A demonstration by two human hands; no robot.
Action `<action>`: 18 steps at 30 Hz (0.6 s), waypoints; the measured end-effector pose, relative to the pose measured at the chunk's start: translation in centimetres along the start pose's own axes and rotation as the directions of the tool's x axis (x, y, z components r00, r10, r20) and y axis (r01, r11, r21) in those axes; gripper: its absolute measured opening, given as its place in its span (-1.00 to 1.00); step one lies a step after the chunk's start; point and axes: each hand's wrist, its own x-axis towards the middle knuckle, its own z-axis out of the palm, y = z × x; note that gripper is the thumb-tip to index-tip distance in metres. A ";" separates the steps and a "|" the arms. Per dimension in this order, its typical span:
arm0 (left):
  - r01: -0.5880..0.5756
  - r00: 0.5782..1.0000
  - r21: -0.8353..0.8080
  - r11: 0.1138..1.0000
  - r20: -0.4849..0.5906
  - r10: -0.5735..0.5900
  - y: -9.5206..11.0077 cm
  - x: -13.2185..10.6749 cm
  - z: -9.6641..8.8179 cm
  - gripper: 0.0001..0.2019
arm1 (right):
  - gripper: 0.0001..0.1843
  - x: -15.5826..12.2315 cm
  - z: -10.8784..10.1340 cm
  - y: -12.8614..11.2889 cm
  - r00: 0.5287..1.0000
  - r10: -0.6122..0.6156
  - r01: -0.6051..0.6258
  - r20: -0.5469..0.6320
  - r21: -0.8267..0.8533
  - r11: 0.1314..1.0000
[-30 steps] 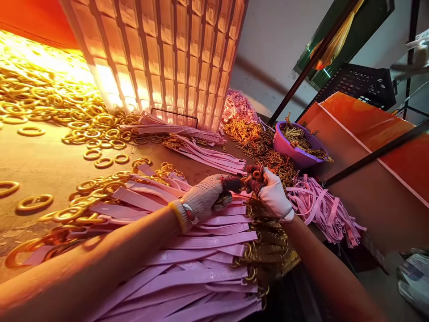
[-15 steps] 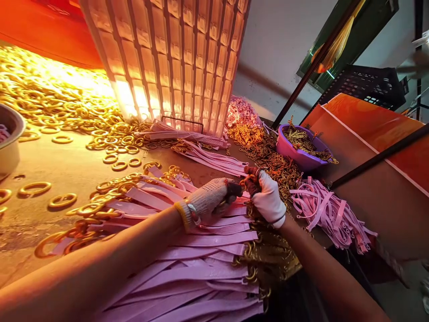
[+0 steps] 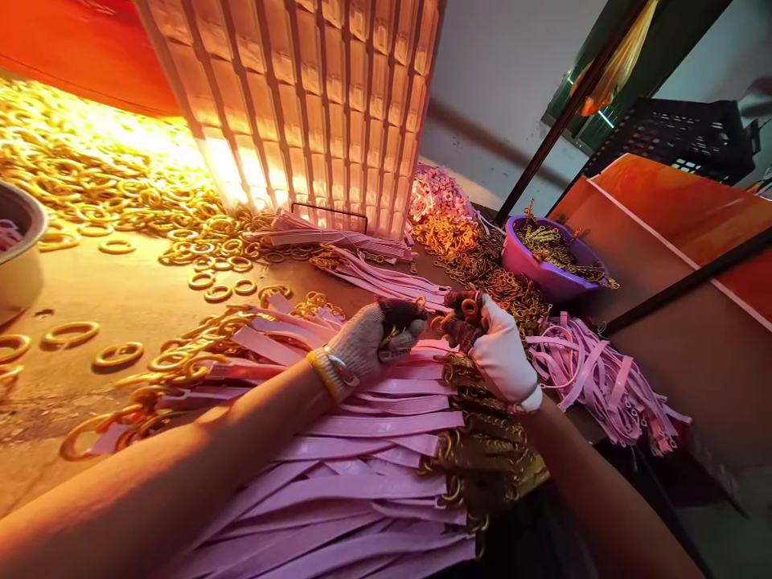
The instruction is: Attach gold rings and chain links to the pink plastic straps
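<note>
Both my hands wear white knit gloves with dark red fingertips. My left hand (image 3: pixel 374 342) is curled shut, pinching a small gold metal piece I cannot make out clearly. My right hand (image 3: pixel 491 342) is closed too, and a small gold ring (image 3: pixel 469 308) shows between its fingertips. The two hands almost meet above a wide pile of pink straps (image 3: pixel 362 450) with gold rings on their ends. Gold chains or clasps (image 3: pixel 488 458) hang at the pile's right edge, under my right wrist.
Loose gold rings (image 3: pixel 121 201) cover the table at the left. A tall ribbed lit stack (image 3: pixel 314 104) stands behind. A purple bowl (image 3: pixel 546 269) of gold parts, a heap of gold hardware (image 3: pixel 476 265), loose pink straps (image 3: pixel 597 378) and a metal bowl (image 3: pixel 21 257) lie around.
Both hands have lifted slightly and moved a little apart; the left fingers have curled tighter. The view has shifted a little.
</note>
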 end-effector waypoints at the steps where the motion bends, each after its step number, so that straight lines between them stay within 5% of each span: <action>1: -0.005 1.000 -0.006 1.000 0.010 0.005 0.0 -0.3 0.1 -0.79 | -0.56 0.2 -0.3 0.1 1.000 0.017 -0.017 -0.017 0.009 1.000; 7: -0.077 0.996 -0.126 0.989 0.035 0.082 -0.2 -1.6 0.4 -0.82 | -0.59 0.5 -0.4 0.6 0.999 -0.021 0.021 -0.025 -0.001 1.000; 11: 0.043 0.997 -0.173 0.984 0.072 -0.031 -0.3 -1.0 0.3 -0.75 | -0.60 0.8 0.0 1.5 0.996 -0.093 0.094 0.014 -0.108 0.990; 13: 0.084 0.994 -0.142 0.986 0.074 -0.074 -0.5 -0.8 0.4 -0.76 | -0.61 1.1 0.0 2.1 0.993 -0.117 0.119 0.020 -0.136 0.983; 18: -0.071 0.996 0.135 0.988 0.063 0.063 -0.9 -1.6 1.3 -0.80 | -0.59 1.4 -0.3 3.1 0.991 -0.127 0.133 0.041 -0.334 0.933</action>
